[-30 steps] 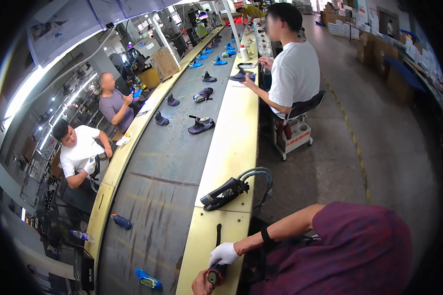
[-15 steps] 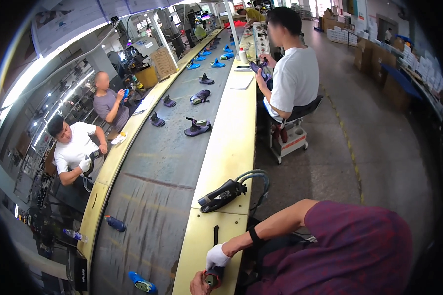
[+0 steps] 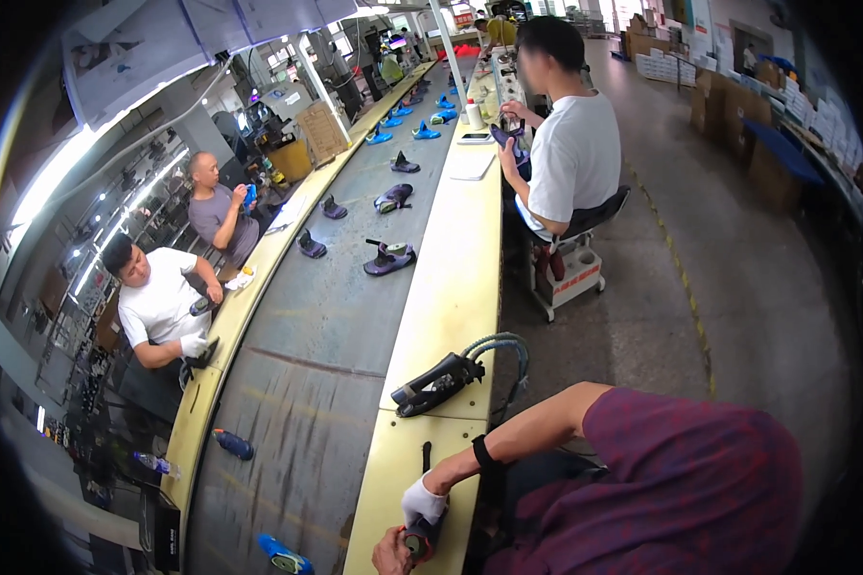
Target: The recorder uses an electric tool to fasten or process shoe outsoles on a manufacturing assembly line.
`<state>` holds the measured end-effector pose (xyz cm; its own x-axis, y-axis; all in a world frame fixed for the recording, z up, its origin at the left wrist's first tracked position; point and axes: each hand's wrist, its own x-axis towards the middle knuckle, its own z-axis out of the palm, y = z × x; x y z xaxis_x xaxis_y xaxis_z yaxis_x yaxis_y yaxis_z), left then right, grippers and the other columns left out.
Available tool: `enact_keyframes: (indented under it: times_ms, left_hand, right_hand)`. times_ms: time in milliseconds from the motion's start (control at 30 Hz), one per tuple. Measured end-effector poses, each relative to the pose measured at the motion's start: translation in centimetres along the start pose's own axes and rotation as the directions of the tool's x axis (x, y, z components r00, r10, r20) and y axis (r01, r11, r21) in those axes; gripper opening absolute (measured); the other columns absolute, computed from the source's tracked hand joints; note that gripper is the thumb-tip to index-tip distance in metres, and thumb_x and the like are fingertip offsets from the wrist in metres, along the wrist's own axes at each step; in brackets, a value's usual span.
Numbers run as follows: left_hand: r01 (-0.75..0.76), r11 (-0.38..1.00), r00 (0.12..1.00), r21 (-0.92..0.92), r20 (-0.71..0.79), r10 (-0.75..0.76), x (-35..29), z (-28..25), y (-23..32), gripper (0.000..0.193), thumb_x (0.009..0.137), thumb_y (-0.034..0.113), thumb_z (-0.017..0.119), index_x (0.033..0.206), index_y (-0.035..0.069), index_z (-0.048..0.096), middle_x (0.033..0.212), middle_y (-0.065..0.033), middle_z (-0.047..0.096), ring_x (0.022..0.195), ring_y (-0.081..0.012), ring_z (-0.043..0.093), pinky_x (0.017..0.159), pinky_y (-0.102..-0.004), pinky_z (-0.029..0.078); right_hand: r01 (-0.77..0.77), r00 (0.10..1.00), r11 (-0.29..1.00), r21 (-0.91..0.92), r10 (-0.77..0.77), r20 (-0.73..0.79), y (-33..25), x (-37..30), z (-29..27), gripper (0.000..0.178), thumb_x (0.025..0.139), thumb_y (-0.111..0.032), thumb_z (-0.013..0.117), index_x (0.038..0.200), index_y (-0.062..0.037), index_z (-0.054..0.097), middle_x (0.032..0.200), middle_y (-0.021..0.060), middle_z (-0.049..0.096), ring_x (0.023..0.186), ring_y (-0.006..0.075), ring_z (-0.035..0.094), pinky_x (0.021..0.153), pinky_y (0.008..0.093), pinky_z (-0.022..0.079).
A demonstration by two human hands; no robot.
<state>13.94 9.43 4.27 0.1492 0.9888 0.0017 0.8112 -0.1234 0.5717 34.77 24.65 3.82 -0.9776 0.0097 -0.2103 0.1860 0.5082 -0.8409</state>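
Note:
At the bottom of the frame, my right hand [image 3: 424,503], in a white glove with a black band at the wrist, closes over a dark shoe [image 3: 418,545] with red edging. The bare fingers of my left hand [image 3: 391,552] hold the shoe's near side, partly cut off by the frame. Much of the shoe is hidden by both hands. A narrow black strip [image 3: 426,457] sticks out just beyond the glove, over the pale yellow bench [image 3: 379,470]. Farther along that bench lies a black hand tool [image 3: 438,385] with grey hoses.
Left of my bench runs a grey conveyor belt [image 3: 307,331] carrying a blue shoe [image 3: 285,555], a navy shoe [image 3: 233,444] and several purple and blue ones. Co-workers sit along both sides. Across the belt, one in white [image 3: 163,302] holds a black tool. Boxes [image 3: 772,172] stand far right.
My view has shifted slightly, so the scene sits a little differently. Both my hands stay on the shoe. The co-worker in white across the belt has lowered the black tool toward the bench edge.

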Motion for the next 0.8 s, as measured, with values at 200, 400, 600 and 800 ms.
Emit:
enact_keyframes:
  times_ms: [200,400,600,800]
  left_hand:
    - [0.296,0.954,0.894,-0.038,-0.341,-0.291,-3.2,-2.1,9.9,0.033,0.106,0.030,0.060,0.120,0.003,0.073,0.113,-0.0213,0.075,0.105,-0.0351,0.071,0.093,-0.0447,0.054]
    - [0.304,0.949,0.847,-0.088,-0.431,-0.311,-7.5,4.5,15.2,0.038,0.099,0.025,0.072,0.127,0.000,0.068,0.117,-0.0248,0.071,0.111,-0.0441,0.065,0.098,-0.0506,0.052]
    - [0.118,0.993,0.855,-0.019,-0.507,-0.111,-7.1,4.9,13.6,0.034,0.094,0.014,0.067,0.125,0.001,0.070,0.117,-0.0249,0.068,0.113,-0.0466,0.061,0.100,-0.0545,0.048]
    - [0.024,0.996,0.892,0.090,-0.452,0.020,-7.7,4.6,12.0,0.033,0.089,0.007,0.061,0.120,0.004,0.073,0.115,-0.0199,0.069,0.110,-0.0435,0.063,0.100,-0.0527,0.047]
  right_hand:
    - [-0.049,0.997,0.999,-0.007,0.048,-0.059,-1.3,-1.2,-0.1,0.025,0.084,-0.021,0.074,0.108,-0.0156,0.080,0.078,0.0047,0.075,0.064,0.0189,0.069,0.058,0.0372,0.056]
    - [-0.070,0.995,0.997,-0.016,0.069,-0.070,-2.4,-2.0,-0.5,0.025,0.083,-0.022,0.077,0.108,-0.0152,0.078,0.086,0.0103,0.077,0.074,0.0263,0.072,0.067,0.0415,0.056]
    - [-0.085,0.988,0.995,-0.049,0.078,-0.132,-2.5,-1.9,0.3,0.033,0.078,-0.026,0.081,0.108,-0.0138,0.076,0.093,0.0150,0.077,0.086,0.0356,0.071,0.075,0.0462,0.055]
    - [-0.135,0.941,0.957,-0.257,0.042,-0.336,-4.7,-2.1,2.5,0.038,0.078,-0.028,0.081,0.110,-0.0117,0.067,0.087,0.0163,0.073,0.086,0.0404,0.072,0.072,0.0507,0.055]
